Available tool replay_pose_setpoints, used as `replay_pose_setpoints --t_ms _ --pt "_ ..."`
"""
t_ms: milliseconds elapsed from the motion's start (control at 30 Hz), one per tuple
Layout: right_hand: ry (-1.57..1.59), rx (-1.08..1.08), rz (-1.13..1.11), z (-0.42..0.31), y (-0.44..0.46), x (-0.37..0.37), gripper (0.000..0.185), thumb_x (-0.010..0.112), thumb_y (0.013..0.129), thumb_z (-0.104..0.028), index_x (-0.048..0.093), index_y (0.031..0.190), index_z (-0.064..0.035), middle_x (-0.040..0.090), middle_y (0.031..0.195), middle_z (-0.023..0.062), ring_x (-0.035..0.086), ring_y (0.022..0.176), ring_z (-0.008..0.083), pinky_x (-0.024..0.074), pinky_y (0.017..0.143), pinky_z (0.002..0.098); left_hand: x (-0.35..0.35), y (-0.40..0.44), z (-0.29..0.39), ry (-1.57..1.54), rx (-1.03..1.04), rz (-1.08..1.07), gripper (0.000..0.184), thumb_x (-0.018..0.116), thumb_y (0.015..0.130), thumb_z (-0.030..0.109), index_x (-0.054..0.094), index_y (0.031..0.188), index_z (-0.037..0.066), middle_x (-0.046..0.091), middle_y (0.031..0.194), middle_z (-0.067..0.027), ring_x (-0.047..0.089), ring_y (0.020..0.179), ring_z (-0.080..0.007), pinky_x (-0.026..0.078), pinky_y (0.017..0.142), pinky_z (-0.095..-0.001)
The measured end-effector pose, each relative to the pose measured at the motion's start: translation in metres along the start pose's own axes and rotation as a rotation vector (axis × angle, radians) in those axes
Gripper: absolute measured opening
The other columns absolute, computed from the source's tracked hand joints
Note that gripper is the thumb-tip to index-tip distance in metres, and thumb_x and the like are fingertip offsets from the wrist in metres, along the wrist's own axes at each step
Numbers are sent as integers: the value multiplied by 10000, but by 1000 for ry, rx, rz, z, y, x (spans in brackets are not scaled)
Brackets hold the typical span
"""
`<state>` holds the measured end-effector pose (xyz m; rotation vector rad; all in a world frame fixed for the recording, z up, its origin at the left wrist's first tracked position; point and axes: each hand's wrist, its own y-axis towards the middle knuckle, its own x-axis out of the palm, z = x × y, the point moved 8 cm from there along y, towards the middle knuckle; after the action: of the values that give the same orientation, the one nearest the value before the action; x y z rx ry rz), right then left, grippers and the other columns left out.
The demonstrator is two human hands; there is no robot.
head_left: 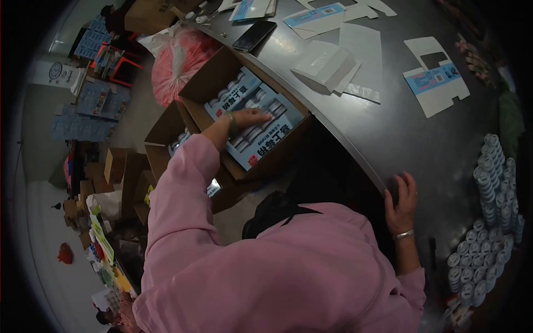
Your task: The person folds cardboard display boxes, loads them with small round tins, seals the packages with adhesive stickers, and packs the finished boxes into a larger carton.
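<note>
My left hand reaches into an open cardboard box at the table's near edge. Its stretched fingers lie over the tops of small cans in a blue printed carton pack; whether they grip a can is hard to see. Another blue pack of cans sits farther back in the same box. A bracelet is round my left wrist. On the right, my right hand rests open on the edge of the metal table, its fingers apart and nothing in it.
Flattened white and blue cartons, a white folded carton and a black phone lie on the table. Stacked cans stand at the right. Left of the box are another open box and a red-filled bag.
</note>
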<state>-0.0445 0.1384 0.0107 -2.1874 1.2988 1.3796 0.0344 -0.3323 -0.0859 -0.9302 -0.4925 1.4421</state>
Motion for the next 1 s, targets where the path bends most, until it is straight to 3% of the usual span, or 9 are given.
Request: replay_pose_setpoints --t_ms 67,300,433,500,600,800,867,933,1000 --pt "-5 -3 0 -1 -1 0 425 651 858 -120 539 1249 3 453 1349 204 491 1191 373 414 995 436 -11 32 -43 9 41 190 970 724 726 660 462 1390 3 525 1346 -206 500 1248 -300 428 1021 -408" --pt "-14 0 -8 -1 0 1 436 668 846 -125 541 1244 1 457 1346 203 501 1178 374 421 983 438 8 15 -20 236 115 189 881 703 794 592 444 1414 22 502 1379 -247 505 1268 -326 422 1040 -389" --pt "-56 -13 7 -4 -1 -3 425 683 840 -135 549 1220 1 457 1339 199 505 1166 371 424 977 443 14 13 -17 633 231 424 620 729 848 351 512 1349 57 508 1368 -241 554 1196 -367 453 1014 -415" --pt "-47 31 2 -2 -2 -4 426 689 838 -141 549 1214 1 457 1332 199 507 1156 371 425 973 444 32 -13 5 846 516 595 519 719 838 247 532 1287 68 552 1267 -245 581 1117 -379 476 977 -420" --pt "-15 35 11 -3 -1 -6 423 694 833 -147 551 1205 -3 462 1319 198 513 1140 372 433 962 437 67 -35 44 1239 659 538 449 660 838 172 514 1255 93 561 1128 -222 598 1016 -373 511 901 -438" --pt "10 29 37 -2 -3 -7 432 700 830 -167 550 1201 -4 467 1304 187 514 1133 365 438 952 426 46 32 -39 1110 497 414 370 533 916 229 473 1238 56 530 1128 -222 594 977 -403 496 799 -479" --pt "-5 50 52 0 -6 -10 434 702 831 -174 548 1200 -5 470 1296 184 514 1128 363 438 950 425 50 -4 2 1091 475 346 309 576 899 247 529 1134 53 586 1012 -198 609 932 -388 495 787 -483" --pt "71 31 42 -2 -6 -10 426 701 834 -181 549 1192 -9 477 1276 184 515 1112 361 437 945 424 28 -47 62 1100 421 574 195 628 879 216 582 985 60 614 888 -153 619 872 -363 498 752 -465" --pt "60 44 52 -2 -4 -10 424 702 834 -187 550 1188 -10 478 1273 182 516 1106 360 437 943 426 12 -99 136 1024 783 978 84 639 862 134 593 868 65 597 803 -105 614 782 -351 500 688 -451"
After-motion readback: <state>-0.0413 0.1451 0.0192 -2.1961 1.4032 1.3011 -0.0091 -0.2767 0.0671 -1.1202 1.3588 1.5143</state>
